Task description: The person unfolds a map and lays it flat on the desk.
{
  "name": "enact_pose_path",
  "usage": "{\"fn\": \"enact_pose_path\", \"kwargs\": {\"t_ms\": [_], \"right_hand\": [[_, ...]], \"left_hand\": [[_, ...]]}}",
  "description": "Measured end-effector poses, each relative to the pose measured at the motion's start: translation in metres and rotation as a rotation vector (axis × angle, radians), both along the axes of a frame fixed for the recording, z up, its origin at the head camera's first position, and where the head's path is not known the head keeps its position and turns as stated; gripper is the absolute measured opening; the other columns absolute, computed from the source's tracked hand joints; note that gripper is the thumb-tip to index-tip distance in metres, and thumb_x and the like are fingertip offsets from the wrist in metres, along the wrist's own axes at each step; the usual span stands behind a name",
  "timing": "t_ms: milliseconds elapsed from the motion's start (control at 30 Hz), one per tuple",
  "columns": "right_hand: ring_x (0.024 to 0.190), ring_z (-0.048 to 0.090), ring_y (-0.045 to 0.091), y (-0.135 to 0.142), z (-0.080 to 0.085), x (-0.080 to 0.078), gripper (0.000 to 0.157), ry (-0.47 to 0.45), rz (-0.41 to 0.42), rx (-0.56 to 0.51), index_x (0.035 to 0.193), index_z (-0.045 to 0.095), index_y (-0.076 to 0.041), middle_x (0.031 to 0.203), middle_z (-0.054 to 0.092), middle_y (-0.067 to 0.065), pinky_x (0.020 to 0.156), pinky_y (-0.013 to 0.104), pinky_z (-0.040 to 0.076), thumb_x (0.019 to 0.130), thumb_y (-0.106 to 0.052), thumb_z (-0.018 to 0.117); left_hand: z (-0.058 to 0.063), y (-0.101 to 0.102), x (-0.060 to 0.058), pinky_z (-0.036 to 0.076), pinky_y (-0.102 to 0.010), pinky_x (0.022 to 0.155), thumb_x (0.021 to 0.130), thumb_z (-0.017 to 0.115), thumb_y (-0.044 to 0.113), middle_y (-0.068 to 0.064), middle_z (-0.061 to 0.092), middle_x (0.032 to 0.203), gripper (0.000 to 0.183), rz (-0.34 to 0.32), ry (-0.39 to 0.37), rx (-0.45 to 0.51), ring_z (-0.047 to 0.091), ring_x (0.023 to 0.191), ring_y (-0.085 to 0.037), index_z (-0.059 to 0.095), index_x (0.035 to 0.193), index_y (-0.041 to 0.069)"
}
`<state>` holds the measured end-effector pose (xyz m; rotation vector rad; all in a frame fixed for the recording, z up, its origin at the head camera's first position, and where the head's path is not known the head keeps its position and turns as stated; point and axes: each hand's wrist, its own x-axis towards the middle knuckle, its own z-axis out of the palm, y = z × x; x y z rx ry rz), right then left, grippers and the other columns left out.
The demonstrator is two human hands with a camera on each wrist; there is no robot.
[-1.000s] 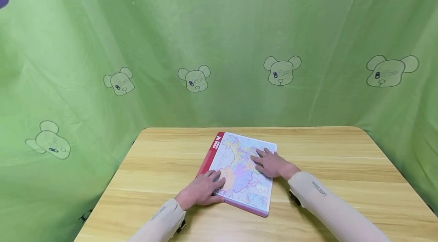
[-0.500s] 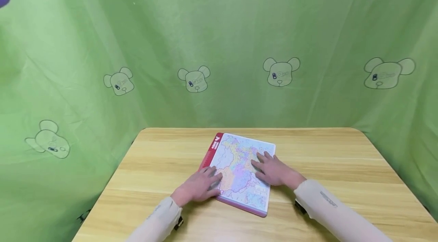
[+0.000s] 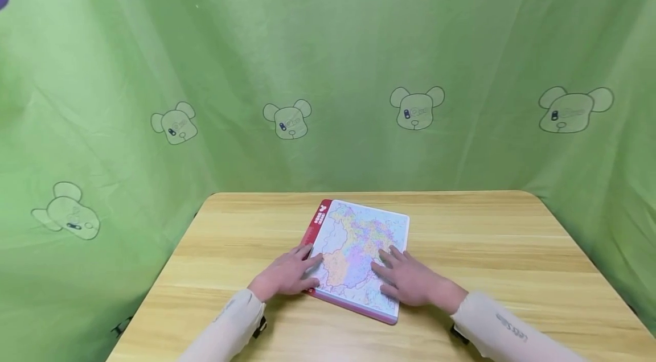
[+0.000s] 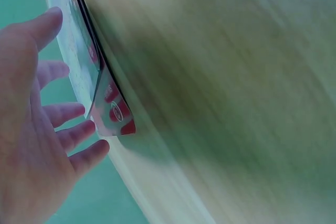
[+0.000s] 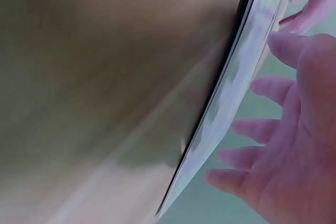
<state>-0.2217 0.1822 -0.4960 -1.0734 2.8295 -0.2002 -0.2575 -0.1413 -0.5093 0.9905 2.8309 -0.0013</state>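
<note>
A flat rectangular map board [image 3: 340, 237], printed with a coloured map, lies askew on the table, with a red strip [image 3: 314, 226] along its left side. My left hand [image 3: 284, 274] is at its lower left edge, fingers spread and relaxed. My right hand [image 3: 410, 279] is over its lower right part, fingers also spread. Neither hand grips anything; light contact with the board cannot be told. The left wrist view shows a red-patterned corner [image 4: 116, 109] beside the pale map face, just past the fingertips. In the right wrist view, the board's dark edge [image 5: 210, 98] runs by the spread fingers.
The light wood-grain table [image 3: 246, 225] carries the board near its middle. A green curtain [image 3: 348, 37] with bear-head outlines hangs behind and at both sides.
Both hands have drawn back toward the person, the left sliding off leftward and the right moving down along the board. More of the map shows. The board stays in nearly the same place.
</note>
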Motion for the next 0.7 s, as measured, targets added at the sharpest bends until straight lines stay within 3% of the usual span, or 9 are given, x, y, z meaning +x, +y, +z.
{"fn": "enact_pose_path", "kwargs": {"t_ms": [300, 700], "right_hand": [[0.131, 0.026, 0.052, -0.0047, -0.0029, 0.0086, 0.051, -0.027, 0.015, 0.024, 0.14, 0.046, -0.009, 0.146, 0.032, 0.026, 0.106, 0.06, 0.026, 0.097, -0.036, 0.048], [0.132, 0.025, 0.051, -0.002, -0.0095, 0.0026, 0.05, -0.039, 0.027, 0.02, 0.141, 0.046, -0.009, 0.145, 0.033, 0.026, 0.107, 0.058, 0.025, 0.098, -0.034, 0.048]], "left_hand": [[-0.0013, 0.001, 0.0002, 0.028, -0.045, 0.11, 0.093, 0.044, 0.056, -0.013, 0.022, 0.154, 0.064, 0.003, -0.049, -0.01, 0.021, 0.14, -0.034, 0.035, 0.148, 0.024], [-0.0025, 0.0014, 0.0012, 0.028, -0.045, 0.11, 0.092, 0.046, 0.057, -0.013, 0.022, 0.154, 0.066, 0.014, -0.06, -0.003, 0.019, 0.14, -0.035, 0.035, 0.148, 0.023]]}}
